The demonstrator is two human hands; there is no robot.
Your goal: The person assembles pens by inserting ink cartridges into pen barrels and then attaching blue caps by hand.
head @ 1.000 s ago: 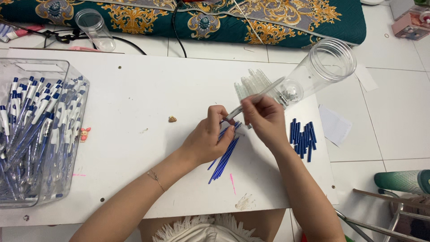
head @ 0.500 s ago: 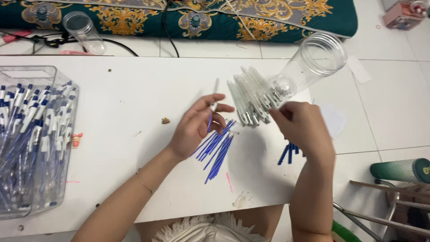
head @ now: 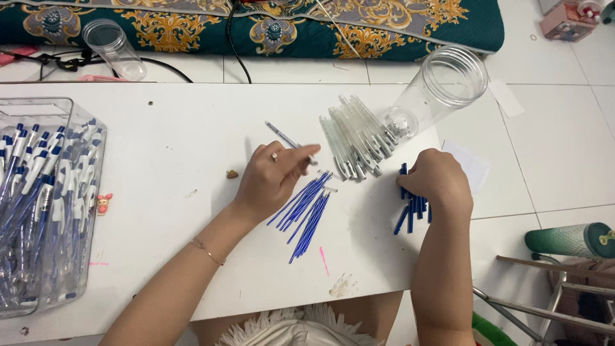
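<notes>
Left hand point(head: 272, 176) is pinching a thin pen part point(head: 282, 136) between closed fingertips, above the loose blue refills point(head: 307, 208) lying on the white table point(head: 160, 160). Right hand point(head: 435, 182) is curling down onto the blue caps point(head: 413, 211) at the table edge; grip hidden. Risk: a sweep is likely knocking caps off, or rolling the clear barrels point(head: 355, 138).

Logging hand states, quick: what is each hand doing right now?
Left hand: closed on a pen barrel.
Right hand: down on the blue pen parts; grip cannot be told.
</notes>
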